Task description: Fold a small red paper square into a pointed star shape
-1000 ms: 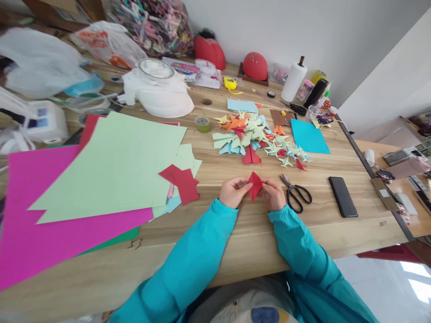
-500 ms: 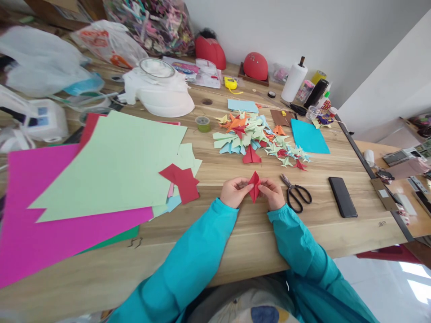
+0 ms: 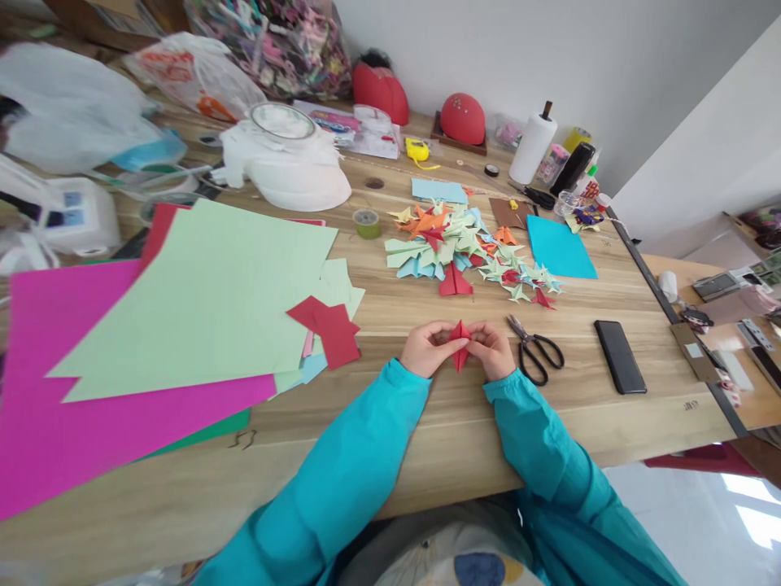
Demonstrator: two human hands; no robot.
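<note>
A small red folded paper (image 3: pixel 460 359), shaped like a narrow diamond, is pinched between my two hands above the table's front part. My left hand (image 3: pixel 427 348) grips its left side, thumb lying across the front. On the other side my right hand (image 3: pixel 490 350) holds it with thumb and fingers closed. Both thumbs meet near the middle and cover part of the folds. Beyond my hands lies a heap of folded paper pieces (image 3: pixel 455 240) in green, blue, orange and red. Black-handled scissors (image 3: pixel 537 352) rest just right of my right hand.
Large light green sheets (image 3: pixel 201 301) lie over a magenta sheet (image 3: pixel 140 439) at left, with red paper pieces (image 3: pixel 338 334) by their edge. A phone (image 3: pixel 620 356) lies at right. Green tape (image 3: pixel 367 224), a turquoise sheet (image 3: pixel 561 247) and a paper roll (image 3: pixel 533 148) stand or lie farther back.
My thumbs have come together over the middle of the red paper, which now shows less of its opened centre. Its top point sits slightly lower. The other things lie as before.
</note>
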